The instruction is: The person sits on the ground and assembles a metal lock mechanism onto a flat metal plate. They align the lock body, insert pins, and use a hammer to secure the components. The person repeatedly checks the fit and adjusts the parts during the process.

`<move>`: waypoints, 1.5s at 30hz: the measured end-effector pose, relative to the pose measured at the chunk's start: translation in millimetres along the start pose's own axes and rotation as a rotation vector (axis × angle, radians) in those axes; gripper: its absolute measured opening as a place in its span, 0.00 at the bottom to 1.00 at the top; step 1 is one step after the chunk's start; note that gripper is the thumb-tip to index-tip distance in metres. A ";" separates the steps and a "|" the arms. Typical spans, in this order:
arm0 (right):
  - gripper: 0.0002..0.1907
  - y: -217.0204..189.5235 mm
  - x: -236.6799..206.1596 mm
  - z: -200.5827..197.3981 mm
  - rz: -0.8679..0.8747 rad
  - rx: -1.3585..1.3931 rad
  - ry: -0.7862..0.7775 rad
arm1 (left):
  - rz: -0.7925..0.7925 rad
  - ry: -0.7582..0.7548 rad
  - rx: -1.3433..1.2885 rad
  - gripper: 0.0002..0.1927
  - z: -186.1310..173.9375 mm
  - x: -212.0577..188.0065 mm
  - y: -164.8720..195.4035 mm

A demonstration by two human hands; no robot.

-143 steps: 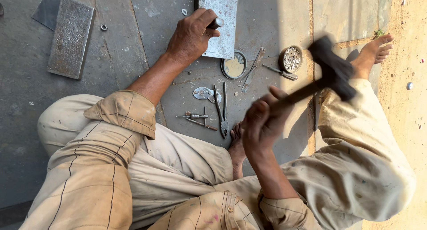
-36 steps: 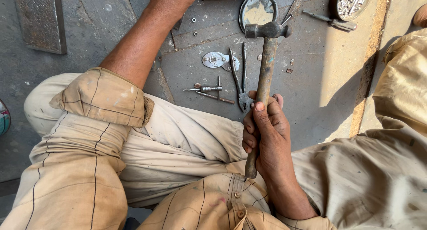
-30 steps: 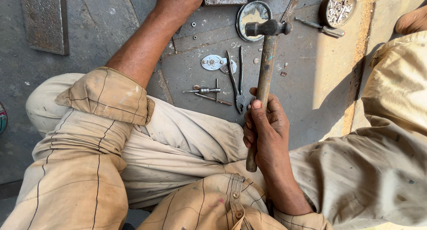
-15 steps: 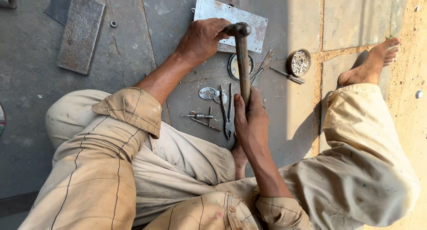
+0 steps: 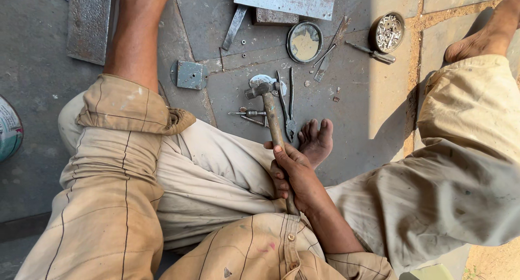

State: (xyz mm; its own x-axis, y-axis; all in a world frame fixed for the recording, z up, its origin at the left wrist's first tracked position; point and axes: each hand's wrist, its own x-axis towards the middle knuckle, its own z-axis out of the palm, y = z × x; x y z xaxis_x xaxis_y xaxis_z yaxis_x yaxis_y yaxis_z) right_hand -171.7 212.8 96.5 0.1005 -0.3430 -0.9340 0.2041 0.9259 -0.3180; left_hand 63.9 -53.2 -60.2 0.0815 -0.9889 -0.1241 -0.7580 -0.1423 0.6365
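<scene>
My right hand (image 5: 295,177) grips the lower part of a hammer's wooden handle above my lap. The hammer (image 5: 271,117) points away from me, and its steel head hovers over a small oval metal piece (image 5: 259,79) on the floor. My left forearm (image 5: 135,36) reaches up past the top edge of the frame, so the left hand is hidden. A grey metal sheet (image 5: 287,1) lies on the floor at the top. Pliers (image 5: 287,104) and a few bolts (image 5: 246,115) lie just beside the hammer head.
I sit on a concrete floor with a bare foot (image 5: 316,142) by the tools. Around it lie a square metal plate (image 5: 189,74), a round lid (image 5: 304,41), a tin of screws (image 5: 388,32), a screwdriver (image 5: 368,51), a flat steel slab (image 5: 89,20) and a can (image 5: 8,128).
The hammer has come back from the metal sheet toward my lap. The view has dropped closer, and my left hand, earlier on the sheet, has left the frame.
</scene>
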 end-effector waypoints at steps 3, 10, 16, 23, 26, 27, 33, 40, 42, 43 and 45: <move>0.20 3.3 4.5 -4.6 -0.011 0.022 -0.034 | -0.094 -0.185 0.132 0.17 2.4 -3.8 0.2; 0.20 -14.0 -4.2 -18.6 -0.308 0.064 0.120 | -0.093 -0.407 0.344 0.25 -33.3 2.3 23.0; 0.18 -25.6 -8.6 -25.4 -0.370 0.141 0.166 | 0.103 -0.180 0.396 0.31 22.8 -39.7 45.0; 0.19 -27.0 -9.5 -14.5 -0.353 0.062 0.161 | -0.060 -0.450 0.418 0.16 5.6 -24.8 22.2; 0.17 -29.4 -5.4 -14.1 -0.384 0.055 0.187 | -0.261 -0.521 0.275 0.10 -24.5 -26.2 16.6; 0.16 -30.7 -1.3 -14.6 -0.411 0.048 0.205 | -0.252 -0.493 0.268 0.09 -32.4 -26.3 15.7; 0.15 -75.6 68.0 -32.0 -0.812 -0.187 0.452 | -0.154 -0.490 0.371 0.22 -23.6 -22.2 31.7; 0.17 -189.1 179.0 -66.8 -1.178 -0.154 0.252 | -0.159 -0.578 0.372 0.16 -8.5 -21.5 49.0; 0.15 -208.6 193.1 -69.3 -1.074 -0.142 0.248 | -0.269 -0.704 0.237 0.14 -29.6 -10.9 40.5; 0.14 -214.9 196.9 -68.3 -1.012 -0.138 0.246 | -0.311 -0.754 0.099 0.14 -40.1 -5.9 35.3; 0.16 -218.8 197.6 -63.8 -0.940 -0.070 0.262 | -0.381 -0.844 -0.174 0.15 -59.5 5.7 23.5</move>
State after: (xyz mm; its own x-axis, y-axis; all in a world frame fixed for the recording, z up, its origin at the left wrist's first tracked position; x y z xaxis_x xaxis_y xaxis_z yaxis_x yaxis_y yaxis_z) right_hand -258.6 -47.5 -28.9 -0.2947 -0.9078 -0.2985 0.0317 0.3029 -0.9525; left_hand 85.0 -64.8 -0.7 -0.2435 -0.5264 -0.8146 -0.6644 -0.5214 0.5355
